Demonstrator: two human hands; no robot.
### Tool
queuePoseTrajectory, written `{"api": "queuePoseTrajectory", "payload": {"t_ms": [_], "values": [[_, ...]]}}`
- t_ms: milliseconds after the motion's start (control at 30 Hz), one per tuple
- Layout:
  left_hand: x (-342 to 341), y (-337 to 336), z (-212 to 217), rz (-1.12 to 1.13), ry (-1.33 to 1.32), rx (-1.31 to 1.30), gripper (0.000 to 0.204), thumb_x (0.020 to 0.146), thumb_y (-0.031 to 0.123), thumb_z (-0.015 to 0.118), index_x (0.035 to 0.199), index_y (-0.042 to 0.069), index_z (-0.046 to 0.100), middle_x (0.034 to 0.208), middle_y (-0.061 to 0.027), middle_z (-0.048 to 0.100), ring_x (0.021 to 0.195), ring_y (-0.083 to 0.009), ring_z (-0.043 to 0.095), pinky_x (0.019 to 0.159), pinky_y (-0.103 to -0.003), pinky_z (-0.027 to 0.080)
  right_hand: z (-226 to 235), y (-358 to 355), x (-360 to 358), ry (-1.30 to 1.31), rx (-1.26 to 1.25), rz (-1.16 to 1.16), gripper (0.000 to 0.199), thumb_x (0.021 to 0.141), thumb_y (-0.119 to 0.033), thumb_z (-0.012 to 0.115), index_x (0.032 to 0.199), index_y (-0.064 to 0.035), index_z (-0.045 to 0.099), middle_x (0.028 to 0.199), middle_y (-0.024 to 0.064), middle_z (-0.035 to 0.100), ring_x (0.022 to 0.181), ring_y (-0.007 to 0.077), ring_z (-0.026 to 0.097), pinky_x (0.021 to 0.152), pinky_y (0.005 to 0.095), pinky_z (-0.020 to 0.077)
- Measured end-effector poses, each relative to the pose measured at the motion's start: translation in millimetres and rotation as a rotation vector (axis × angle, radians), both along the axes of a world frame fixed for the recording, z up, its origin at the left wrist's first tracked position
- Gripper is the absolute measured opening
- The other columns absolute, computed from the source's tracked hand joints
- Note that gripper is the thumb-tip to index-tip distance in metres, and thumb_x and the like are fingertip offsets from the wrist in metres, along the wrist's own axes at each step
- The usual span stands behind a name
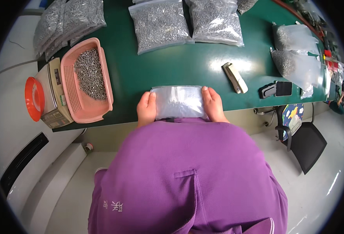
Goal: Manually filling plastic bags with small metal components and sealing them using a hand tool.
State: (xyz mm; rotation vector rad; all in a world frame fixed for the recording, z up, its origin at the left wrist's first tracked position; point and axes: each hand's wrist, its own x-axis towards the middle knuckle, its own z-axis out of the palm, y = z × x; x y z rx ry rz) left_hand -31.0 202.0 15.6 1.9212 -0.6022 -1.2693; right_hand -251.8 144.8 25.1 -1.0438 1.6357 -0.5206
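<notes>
I view the clear plastic bundle (179, 102) at the near edge of the green table (156, 70), between the left hand (146, 108) and the right hand (215, 105); each thumb pinches one side edge against the fingers, which are mostly hidden beneath, so I cannot tell their spread; whether it is one bag or several, I cannot tell. I would keep both grips level and evenly firm, edges aligned; I would avoid pulling hard, since thin film could crease or slip.
</notes>
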Motion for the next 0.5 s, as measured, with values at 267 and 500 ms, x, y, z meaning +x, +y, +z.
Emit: {"api": "queuePoseTrajectory", "payload": {"t_ms": [267, 500], "values": [[21.9, -3.7, 10.4, 0.217, 0.354, -0.238, 0.005, 0.087, 0.006, 0.060, 0.091, 0.004, 0.059, 0.081, -0.0018, 0.062, 0.067, -0.0058, 0.054, 0.060, -0.022, 0.042, 24.7, -15.9, -10.9, -0.327, -0.027, -0.168, 0.021, 0.087, -0.009, 0.060, 0.108, -0.0022, 0.058, 0.068, -0.0047, 0.054, 0.064, 0.0029, 0.047, 0.061, 0.0183, 0.0398], [40.5, -19.5, 28.5, -0.194, 0.258, -0.056, 0.015, 0.089, 0.007, 0.055, 0.102, 0.003, 0.063, 0.092, 0.0014, 0.062, 0.074, -0.0049, 0.052, 0.067, -0.020, 0.042, 33.6, -26.8, -34.3, -0.351, 0.090, 0.108, 0.016, 0.085, -0.005, 0.062, 0.101, -0.0026, 0.066, 0.086, -0.0015, 0.062, 0.076, 0.0066, 0.055, 0.072, 0.0220, 0.0457]]}}
